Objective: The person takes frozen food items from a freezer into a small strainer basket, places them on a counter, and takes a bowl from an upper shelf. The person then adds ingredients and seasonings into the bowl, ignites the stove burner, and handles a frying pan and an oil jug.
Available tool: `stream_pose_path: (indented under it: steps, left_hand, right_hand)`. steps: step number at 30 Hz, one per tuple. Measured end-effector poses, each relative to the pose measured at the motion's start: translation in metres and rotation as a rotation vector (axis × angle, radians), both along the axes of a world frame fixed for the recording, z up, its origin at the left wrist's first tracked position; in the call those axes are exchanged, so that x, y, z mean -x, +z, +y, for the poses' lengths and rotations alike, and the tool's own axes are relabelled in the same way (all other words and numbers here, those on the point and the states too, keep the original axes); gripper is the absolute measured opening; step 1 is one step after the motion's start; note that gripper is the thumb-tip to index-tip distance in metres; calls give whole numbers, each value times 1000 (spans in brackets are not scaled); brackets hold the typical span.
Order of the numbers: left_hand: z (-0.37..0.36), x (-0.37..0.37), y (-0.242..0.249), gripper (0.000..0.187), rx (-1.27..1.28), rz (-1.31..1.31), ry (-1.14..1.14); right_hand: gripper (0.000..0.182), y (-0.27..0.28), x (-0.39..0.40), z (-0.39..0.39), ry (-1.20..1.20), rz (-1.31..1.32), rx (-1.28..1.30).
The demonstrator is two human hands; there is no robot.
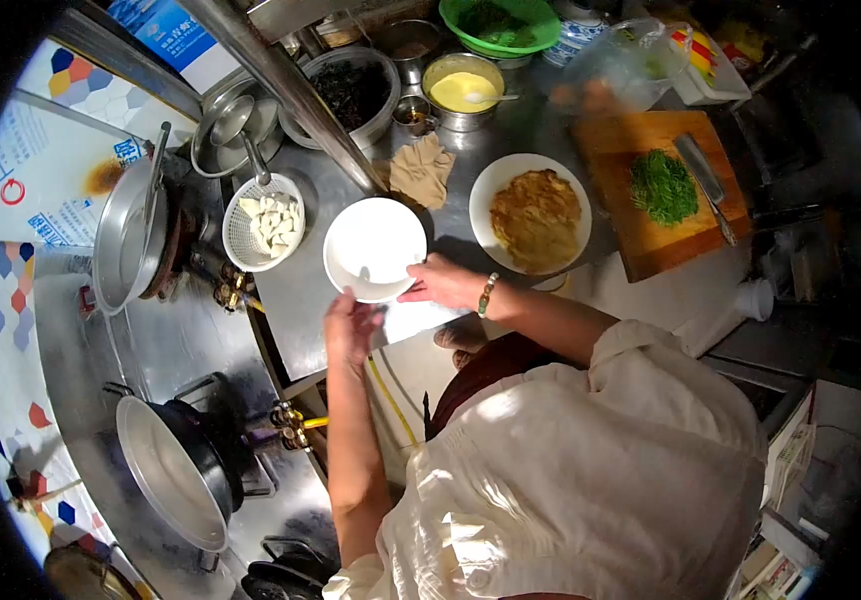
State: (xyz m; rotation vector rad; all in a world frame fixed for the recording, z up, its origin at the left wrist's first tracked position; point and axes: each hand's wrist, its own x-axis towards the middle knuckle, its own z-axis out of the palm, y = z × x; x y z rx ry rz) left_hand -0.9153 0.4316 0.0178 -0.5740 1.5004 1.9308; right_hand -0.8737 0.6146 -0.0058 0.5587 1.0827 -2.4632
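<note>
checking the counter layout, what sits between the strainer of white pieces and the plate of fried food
In the head view, the empty white bowl lies between the strainer and the plate, with both hands at its near rim.

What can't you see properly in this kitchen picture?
Head view only:
- Whether the white bowl holds anything: glare washes out its inside.
- The left hand fingertips: hidden behind the bowl's rim.
- The pot at the bottom edge: cut off by the dark border.
- The green bowl contents: too small and cut off by the top edge.
</note>
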Motion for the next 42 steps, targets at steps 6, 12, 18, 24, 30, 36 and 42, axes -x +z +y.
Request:
stream_pose_path:
  steps: [6,12,18,24,30,36,42]
  left_hand:
    - [37,-24,-18,39,-287,-41,-14]
    - [57,-30,1,44,-185,-9,207]
    - [68,-39,7,52,-141,-48,271]
    - [99,-34,2,51,-155,-33,281]
    - [117,-38,-12,41,-231,-45,233]
    - [152,-74,-10,51,-388,-196,38]
    - [197,-75,-37,34,-399,-183,-85]
  right_hand:
    - [47,27,-14,39,355,107,-675]
    - [22,8,60,98,247,573,-1706]
    - [43,0,103,129,557,561,-1733]
    - [28,-30,108,189,350,599,-1582]
    - [31,-29,96,233,417,647,-1494]
    - [40,-8,40,314,397,178,-1504]
    - [47,-30,27,341,411,191,-1385]
